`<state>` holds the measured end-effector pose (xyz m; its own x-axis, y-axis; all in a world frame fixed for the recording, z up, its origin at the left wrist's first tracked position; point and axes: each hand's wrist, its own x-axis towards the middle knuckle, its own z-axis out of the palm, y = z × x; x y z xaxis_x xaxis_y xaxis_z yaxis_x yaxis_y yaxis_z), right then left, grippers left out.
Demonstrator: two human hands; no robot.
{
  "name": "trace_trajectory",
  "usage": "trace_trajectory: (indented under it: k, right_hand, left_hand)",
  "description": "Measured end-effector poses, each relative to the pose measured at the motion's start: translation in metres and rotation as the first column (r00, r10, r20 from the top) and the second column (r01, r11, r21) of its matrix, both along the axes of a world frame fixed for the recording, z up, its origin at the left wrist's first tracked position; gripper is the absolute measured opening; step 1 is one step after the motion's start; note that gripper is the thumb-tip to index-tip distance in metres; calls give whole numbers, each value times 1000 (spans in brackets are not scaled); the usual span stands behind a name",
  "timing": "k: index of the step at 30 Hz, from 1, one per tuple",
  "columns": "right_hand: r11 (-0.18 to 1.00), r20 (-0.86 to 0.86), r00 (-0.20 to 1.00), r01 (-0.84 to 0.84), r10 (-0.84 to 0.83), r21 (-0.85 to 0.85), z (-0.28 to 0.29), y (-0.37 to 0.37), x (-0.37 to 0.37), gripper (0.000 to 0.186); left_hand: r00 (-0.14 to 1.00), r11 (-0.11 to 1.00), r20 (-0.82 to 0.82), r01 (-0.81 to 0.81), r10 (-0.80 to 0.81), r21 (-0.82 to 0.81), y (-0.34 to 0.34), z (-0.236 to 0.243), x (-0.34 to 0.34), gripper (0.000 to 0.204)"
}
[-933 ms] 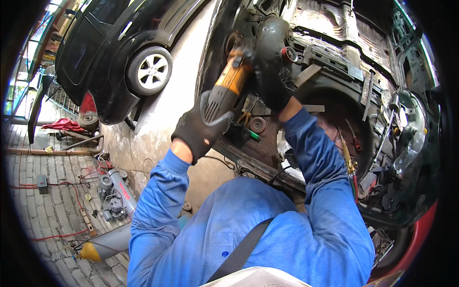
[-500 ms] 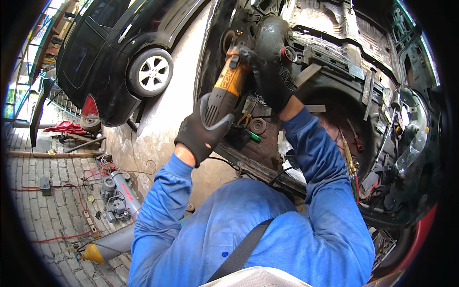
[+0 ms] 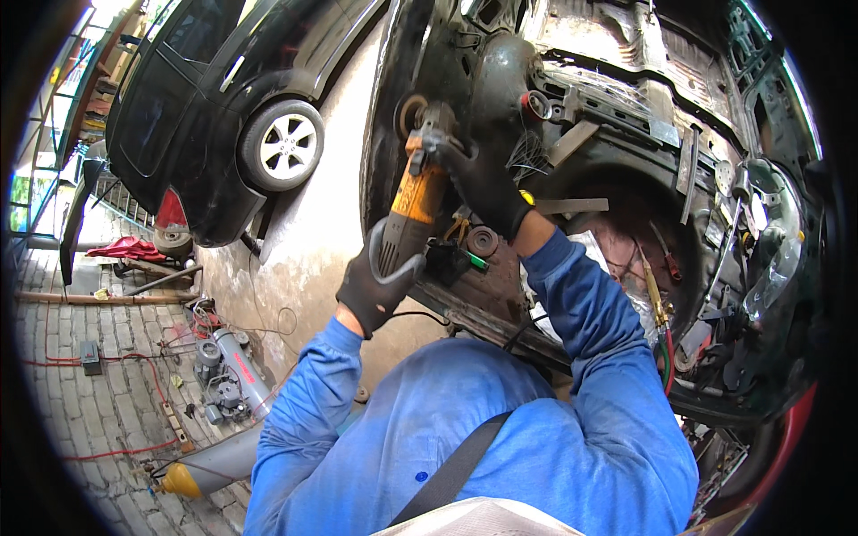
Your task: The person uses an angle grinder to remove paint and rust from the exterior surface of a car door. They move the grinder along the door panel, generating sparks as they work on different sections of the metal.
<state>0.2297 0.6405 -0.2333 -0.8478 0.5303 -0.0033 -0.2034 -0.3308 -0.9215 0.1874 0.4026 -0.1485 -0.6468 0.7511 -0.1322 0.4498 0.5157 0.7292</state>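
A yellow and grey angle grinder (image 3: 418, 192) is held in both my gloved hands. Around its grey rear body wraps my left hand (image 3: 376, 281). Up by the grinder's head, my right hand (image 3: 478, 174) grips from the right side; its fingertips are partly hidden. The round disc (image 3: 412, 113) at the far end is up against, or very near, the dark metal edge of a stripped car body (image 3: 380, 165); whether it touches I cannot tell. Right of my right hand lies a tangle of thin wire (image 3: 527, 154).
Inside the car body lie a torch with hoses (image 3: 657, 299), a screwdriver (image 3: 670, 263), metal strips (image 3: 689, 179) and a round brown part (image 3: 482, 241). A black car (image 3: 210, 116) stands at the left. A compressor (image 3: 228, 380) and a gas cylinder (image 3: 210, 464) rest on the brick floor.
Both hands have brought the grinder a little nearer to me and to the left. Its disc has moved down along the metal edge, and a yellow wristband now shows at my right wrist.
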Motion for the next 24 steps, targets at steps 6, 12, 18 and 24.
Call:
trace_trajectory:
  k: [6, 12, 18, 24]
  right_hand:
    - [961, -44, 987, 162, -156, 223, 34, 32, 1, 43]
    - [932, -106, 971, 237, -216, 274, 60, 60, -6, 43]
    - [906, -53, 969, 243, -240, 345, 104, 129, -14, 64]
    - [954, -33, 964, 266, -264, 136, 122, 160, -25, 68]
  left_hand:
    - [995, 990, -37, 99, -96, 102, 36, 29, -19, 66]
    - [997, 995, -9, 78, -77, 64, 70, 56, -28, 62]
    - [970, 964, -145, 215, -193, 154, 135, 79, -59, 45]
    - [973, 950, -74, 231, -220, 209, 170, 81, -81, 46]
